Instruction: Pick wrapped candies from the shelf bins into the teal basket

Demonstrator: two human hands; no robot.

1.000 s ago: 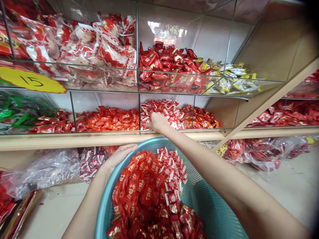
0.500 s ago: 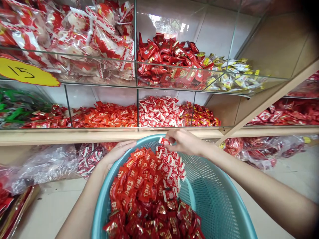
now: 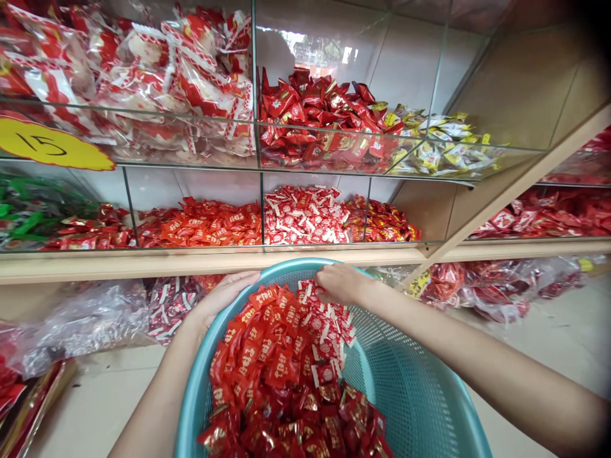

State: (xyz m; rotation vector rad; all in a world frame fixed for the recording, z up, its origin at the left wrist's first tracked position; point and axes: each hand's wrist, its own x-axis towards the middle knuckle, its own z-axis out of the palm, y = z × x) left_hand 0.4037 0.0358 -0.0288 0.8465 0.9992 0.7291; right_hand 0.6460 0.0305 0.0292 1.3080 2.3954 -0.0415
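A teal plastic basket [image 3: 470, 413] with mesh walls stands below the shelf. My left hand [image 3: 224, 294] is closed on its left rim, the fingers partly hidden by the edge. Inside, my right hand [image 3: 341, 284] is lowered to the small red-and-white wrapped candies [image 3: 329, 324] at the far side, its fingers curled around some of them; the fingertips are hidden. Orange-red wrapped candies [image 3: 267, 337] with gold lettering lie beside them on the left. Shiny dark red wrapped candies [image 3: 310, 423] fill the near part of the basket.
Glass-fronted shelf compartments hold red-and-white candies [image 3: 305, 216], orange-red candies [image 3: 214, 222] and larger red packets [image 3: 324, 114]. A yellow price sign [image 3: 52, 143] hangs at the left. Clear plastic bags [image 3: 95, 315] lie under the wooden shelf edge [image 3: 143, 264].
My right hand has moved down slightly into the basket, from holding a red-and-white candy near the rim to the pile. My left hand stays on the rim.
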